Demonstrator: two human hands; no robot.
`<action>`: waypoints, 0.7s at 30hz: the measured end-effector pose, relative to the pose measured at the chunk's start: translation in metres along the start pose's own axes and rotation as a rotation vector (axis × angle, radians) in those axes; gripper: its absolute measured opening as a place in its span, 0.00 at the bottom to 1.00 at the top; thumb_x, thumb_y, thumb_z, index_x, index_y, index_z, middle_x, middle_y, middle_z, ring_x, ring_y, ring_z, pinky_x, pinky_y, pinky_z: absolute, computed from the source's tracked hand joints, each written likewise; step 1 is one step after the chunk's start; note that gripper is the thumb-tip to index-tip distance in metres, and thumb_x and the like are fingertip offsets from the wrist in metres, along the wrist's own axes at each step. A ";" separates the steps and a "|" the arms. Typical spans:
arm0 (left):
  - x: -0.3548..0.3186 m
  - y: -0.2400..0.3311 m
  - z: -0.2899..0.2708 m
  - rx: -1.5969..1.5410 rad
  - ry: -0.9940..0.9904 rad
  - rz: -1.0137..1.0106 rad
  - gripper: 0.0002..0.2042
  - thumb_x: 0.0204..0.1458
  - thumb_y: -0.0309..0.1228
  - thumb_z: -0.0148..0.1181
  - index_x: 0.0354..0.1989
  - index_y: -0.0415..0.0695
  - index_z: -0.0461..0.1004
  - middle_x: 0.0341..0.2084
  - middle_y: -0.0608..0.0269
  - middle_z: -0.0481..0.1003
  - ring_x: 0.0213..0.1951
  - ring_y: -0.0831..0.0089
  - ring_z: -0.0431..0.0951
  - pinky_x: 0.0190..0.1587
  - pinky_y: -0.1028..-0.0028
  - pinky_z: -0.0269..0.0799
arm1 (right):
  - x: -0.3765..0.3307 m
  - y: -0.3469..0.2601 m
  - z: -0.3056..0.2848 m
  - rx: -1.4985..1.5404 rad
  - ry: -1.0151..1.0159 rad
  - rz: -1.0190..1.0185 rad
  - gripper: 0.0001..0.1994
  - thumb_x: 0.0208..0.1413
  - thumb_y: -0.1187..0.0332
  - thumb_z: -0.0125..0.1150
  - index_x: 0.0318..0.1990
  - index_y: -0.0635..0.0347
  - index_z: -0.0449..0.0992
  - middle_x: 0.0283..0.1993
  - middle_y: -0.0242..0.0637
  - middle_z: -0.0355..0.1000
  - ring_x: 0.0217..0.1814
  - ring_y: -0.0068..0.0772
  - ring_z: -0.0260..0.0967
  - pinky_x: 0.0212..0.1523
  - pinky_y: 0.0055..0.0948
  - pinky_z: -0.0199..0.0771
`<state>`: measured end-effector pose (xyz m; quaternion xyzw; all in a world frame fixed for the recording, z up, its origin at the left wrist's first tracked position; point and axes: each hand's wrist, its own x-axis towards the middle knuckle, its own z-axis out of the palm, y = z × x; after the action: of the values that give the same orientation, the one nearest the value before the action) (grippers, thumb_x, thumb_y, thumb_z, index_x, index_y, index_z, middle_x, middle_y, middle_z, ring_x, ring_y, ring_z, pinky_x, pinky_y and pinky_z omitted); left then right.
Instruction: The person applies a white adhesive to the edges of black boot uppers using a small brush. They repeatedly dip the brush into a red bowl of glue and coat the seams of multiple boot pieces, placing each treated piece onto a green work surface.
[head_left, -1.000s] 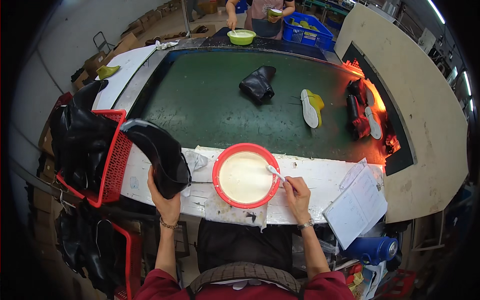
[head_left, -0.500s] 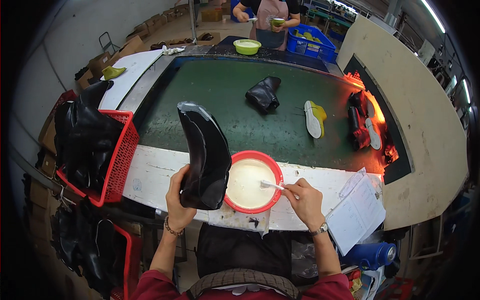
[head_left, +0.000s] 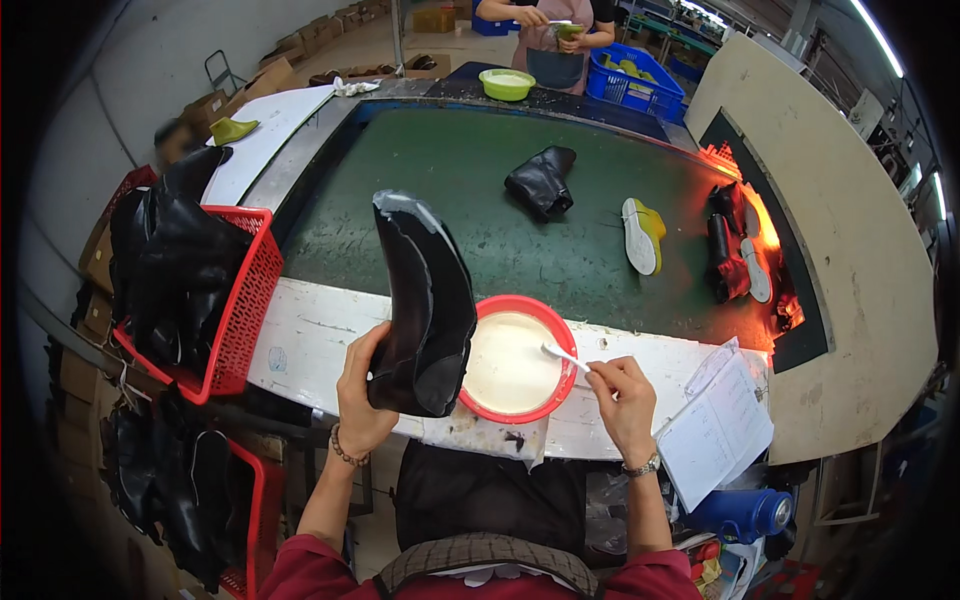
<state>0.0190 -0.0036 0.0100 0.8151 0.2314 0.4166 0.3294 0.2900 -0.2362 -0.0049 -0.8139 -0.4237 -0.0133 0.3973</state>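
My left hand (head_left: 362,395) is closed round the ankle end of a black leather boot (head_left: 425,320). The boot tilts upward with its underside facing me, and a whitish wet-looking coat lines the rim at its far end. Between the pinched fingers of my right hand (head_left: 624,408) is a small white brush (head_left: 568,358). Its head hangs over the right part of a red bowl (head_left: 522,417) filled with cream-coloured liquid (head_left: 508,365). Whether the bristles touch the liquid I cannot tell. The boot's right side is beside the bowl's left rim.
A green conveyor belt (head_left: 430,160) carries a black boot (head_left: 541,184), a yellow shoe (head_left: 643,236) and, by a glowing heater opening (head_left: 765,225), more boots. Red baskets (head_left: 245,300) of boots stand left. Papers (head_left: 715,430) and a blue flask (head_left: 740,514) lie right. A co-worker (head_left: 553,45) stands opposite.
The brush has lifted and shifted toward the bowl's right side, its head now angled up-left. My left hand still holds the boot. The co-worker's hands have come together, and the whole view has shifted slightly.
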 end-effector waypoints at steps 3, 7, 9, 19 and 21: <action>0.005 0.003 -0.001 0.003 -0.026 0.023 0.34 0.47 0.18 0.70 0.67 0.35 0.66 0.55 0.53 0.76 0.57 0.65 0.77 0.61 0.69 0.70 | -0.004 0.005 -0.003 -0.025 -0.059 0.016 0.06 0.57 0.68 0.71 0.40 0.57 0.86 0.31 0.34 0.75 0.24 0.30 0.71 0.27 0.30 0.69; 0.004 0.008 -0.001 -0.065 -0.098 -0.001 0.35 0.45 0.18 0.71 0.66 0.37 0.68 0.55 0.52 0.76 0.57 0.62 0.77 0.60 0.68 0.71 | 0.003 -0.002 -0.002 0.129 0.040 0.000 0.06 0.56 0.72 0.72 0.41 0.61 0.86 0.29 0.34 0.75 0.24 0.25 0.67 0.26 0.26 0.66; 0.003 0.013 -0.002 -0.113 -0.149 -0.015 0.36 0.42 0.16 0.70 0.65 0.38 0.69 0.56 0.49 0.75 0.58 0.55 0.77 0.60 0.66 0.72 | 0.012 -0.021 -0.009 0.287 0.086 -0.022 0.07 0.56 0.73 0.72 0.41 0.62 0.86 0.30 0.33 0.76 0.24 0.21 0.66 0.26 0.24 0.64; -0.004 0.032 -0.016 -0.196 -0.461 -0.009 0.35 0.43 0.21 0.74 0.64 0.37 0.70 0.57 0.48 0.76 0.58 0.56 0.78 0.61 0.66 0.72 | 0.071 -0.047 -0.014 0.250 0.133 -0.273 0.07 0.56 0.74 0.72 0.42 0.61 0.87 0.33 0.35 0.77 0.25 0.20 0.67 0.25 0.21 0.65; -0.008 0.031 -0.014 -0.265 -0.428 -0.120 0.35 0.43 0.22 0.75 0.64 0.37 0.70 0.57 0.48 0.76 0.58 0.57 0.78 0.61 0.67 0.71 | 0.085 -0.048 -0.008 0.391 0.130 -0.311 0.09 0.54 0.74 0.74 0.43 0.62 0.87 0.36 0.35 0.78 0.30 0.22 0.73 0.30 0.23 0.72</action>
<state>0.0058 -0.0247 0.0342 0.8191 0.1478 0.2410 0.4991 0.3137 -0.1680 0.0617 -0.6441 -0.5118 -0.0441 0.5668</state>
